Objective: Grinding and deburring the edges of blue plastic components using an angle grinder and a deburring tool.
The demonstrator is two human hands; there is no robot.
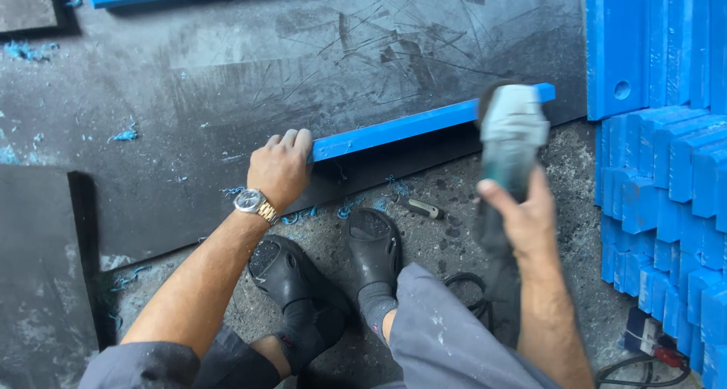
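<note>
A scratched dark board (227, 78) carries a blue bar (394, 129) and blue shavings (125, 135).

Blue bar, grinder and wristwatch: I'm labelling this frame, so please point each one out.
Blue bar (401, 128), head view, middle of its top face.
Grinder (513, 135), head view, on its grey body.
Wristwatch (248, 200), head view, on the dial.

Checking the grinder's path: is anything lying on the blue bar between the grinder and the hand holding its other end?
Nothing visible. The grinder in the right hand sits at the far end of the blue bar; the left hand grips the near end. The bar's top between them looks bare; only blue shavings lie below on the floor.
</note>
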